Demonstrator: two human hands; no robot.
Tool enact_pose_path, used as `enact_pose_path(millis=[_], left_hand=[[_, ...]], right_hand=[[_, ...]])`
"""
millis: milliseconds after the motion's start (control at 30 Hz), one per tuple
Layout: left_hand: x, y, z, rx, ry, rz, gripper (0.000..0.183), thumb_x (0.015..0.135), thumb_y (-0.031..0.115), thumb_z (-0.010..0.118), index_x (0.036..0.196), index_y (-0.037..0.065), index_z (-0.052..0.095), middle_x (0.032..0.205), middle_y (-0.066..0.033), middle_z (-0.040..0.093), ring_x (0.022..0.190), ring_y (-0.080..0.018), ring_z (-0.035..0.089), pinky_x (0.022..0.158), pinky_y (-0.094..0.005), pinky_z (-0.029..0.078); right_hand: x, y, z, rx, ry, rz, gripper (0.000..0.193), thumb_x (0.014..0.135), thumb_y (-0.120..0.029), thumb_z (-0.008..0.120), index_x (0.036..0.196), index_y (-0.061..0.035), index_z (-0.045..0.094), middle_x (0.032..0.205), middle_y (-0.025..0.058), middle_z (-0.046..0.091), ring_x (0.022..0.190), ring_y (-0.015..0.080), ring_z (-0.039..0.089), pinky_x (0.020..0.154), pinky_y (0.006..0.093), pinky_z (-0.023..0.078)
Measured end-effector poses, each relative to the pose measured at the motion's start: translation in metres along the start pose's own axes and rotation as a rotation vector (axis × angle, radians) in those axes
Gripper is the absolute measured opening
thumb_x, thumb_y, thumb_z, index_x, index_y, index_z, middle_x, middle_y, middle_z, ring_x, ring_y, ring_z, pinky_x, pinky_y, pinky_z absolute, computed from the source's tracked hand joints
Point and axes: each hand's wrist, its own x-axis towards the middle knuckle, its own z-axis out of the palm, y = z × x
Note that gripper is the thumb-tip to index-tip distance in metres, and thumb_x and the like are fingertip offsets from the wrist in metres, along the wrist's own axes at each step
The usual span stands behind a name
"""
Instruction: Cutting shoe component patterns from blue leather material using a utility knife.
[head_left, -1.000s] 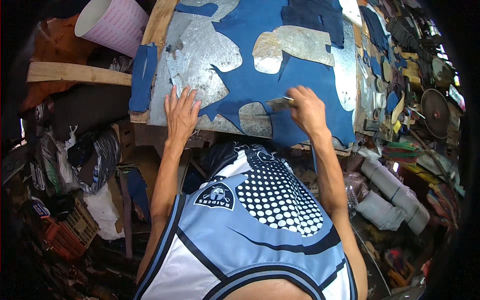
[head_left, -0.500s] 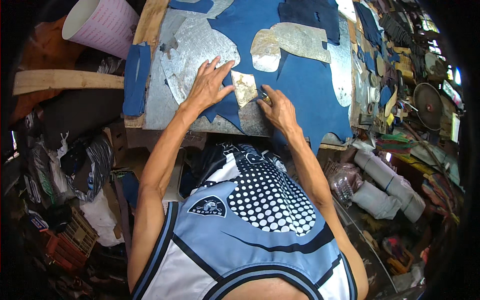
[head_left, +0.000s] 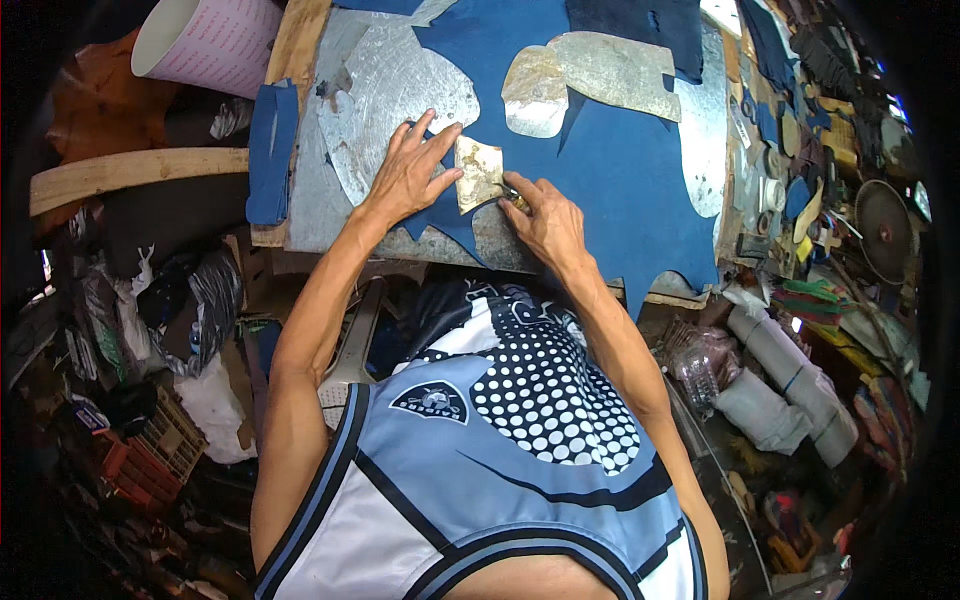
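Observation:
A small, stained pale cutting template [head_left: 479, 176] lies over the blue leather [head_left: 620, 190] near the front edge of the work table. My left hand [head_left: 410, 172] is spread over the sheet left of it, with the thumb reaching the template's left edge. Closed fingers of my right hand [head_left: 550, 225] hold a small knife [head_left: 514, 196] with a yellowish handle. Its tip is at the template's right edge; the blade is mostly hidden. Farther back, a rounded metal template [head_left: 534, 95] and a longer grey one [head_left: 620, 75] rest on the leather.
A scratched metal sheet [head_left: 400, 85] covers the table's left part. Folded blue leather [head_left: 272, 150] hangs at the left edge beside a white bin [head_left: 205, 45]. A wooden plank [head_left: 140, 175] juts out left. Wrapped rolls [head_left: 790, 370] lie low at the right, with a round fan [head_left: 885, 225] beyond.
The small template has turned slightly, its lower corner shifting left. My right hand and the knife have moved a little left with its edge. The left hand stays spread; the view has shifted slightly.

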Motion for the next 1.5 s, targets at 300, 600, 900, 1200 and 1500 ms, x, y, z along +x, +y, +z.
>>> enact_pose_path(millis=[300, 600, 900, 1200, 1500], left_hand=[[-0.008, 0.002, -0.002, -0.057, 0.054, 0.008, 0.078, 0.082, 0.042, 0.077, 0.144, 0.008, 0.046, 0.141, -0.0133, 0.056, 0.141, -0.0343, 0.039, 0.114, -0.0556, 0.027], [-0.007, 0.001, -0.008, -0.04, -0.02, 0.064, 0.097, 0.067, 0.052, 0.086, 0.145, 0.01, 0.046, 0.145, -0.013, 0.052, 0.142, -0.0339, 0.038, 0.116, -0.0573, 0.025], [-0.006, 0.001, -0.008, -0.047, -0.012, 0.065, 0.086, 0.068, 0.049, 0.086, 0.137, 0.009, 0.055, 0.144, -0.0132, 0.052, 0.142, -0.0344, 0.038, 0.115, -0.056, 0.027], [-0.006, 0.008, -0.016, 0.063, -0.006, 0.152, 0.063, 0.07, 0.048, 0.083, 0.117, 0.007, 0.069, 0.14, -0.0147, 0.053, 0.141, -0.0396, 0.036, 0.115, -0.0603, 0.024], [0.081, 0.018, -0.035, 0.146, -0.707, 0.354, 0.049, 0.09, 0.052, 0.063, 0.095, 0.005, 0.075, 0.101, -0.0178, 0.071, 0.095, -0.0355, 0.067, 0.107, -0.0541, 0.04]], right_hand=[[0.002, 0.003, -0.003, -0.004, -0.021, -0.056, 0.037, 0.088, -0.027, 0.069, 0.124, -0.0189, 0.065, 0.086, 0.0146, 0.065, 0.074, 0.037, 0.067, 0.065, 0.0472, 0.054], [0.006, 0.005, -0.001, -0.033, -0.034, -0.066, 0.039, 0.088, -0.028, 0.07, 0.126, -0.0194, 0.064, 0.085, 0.0149, 0.065, 0.073, 0.037, 0.067, 0.064, 0.0472, 0.054], [0.007, 0.004, -0.003, -0.034, -0.039, -0.064, 0.038, 0.089, -0.028, 0.069, 0.126, -0.02, 0.063, 0.087, 0.0157, 0.066, 0.074, 0.0376, 0.067, 0.065, 0.0477, 0.054], [-0.009, -0.006, -0.056, 0.238, -0.012, 0.28, 0.039, 0.098, -0.032, 0.058, 0.127, -0.0048, 0.057, 0.089, 0.0265, 0.068, 0.087, 0.0481, 0.065, 0.075, 0.0521, 0.051], [-0.047, -0.067, -0.021, 0.132, -0.084, 0.026, 0.031, 0.096, -0.016, 0.057, 0.122, 0.0002, 0.057, 0.109, 0.0271, 0.065, 0.101, 0.0463, 0.062, 0.084, 0.0516, 0.05]])
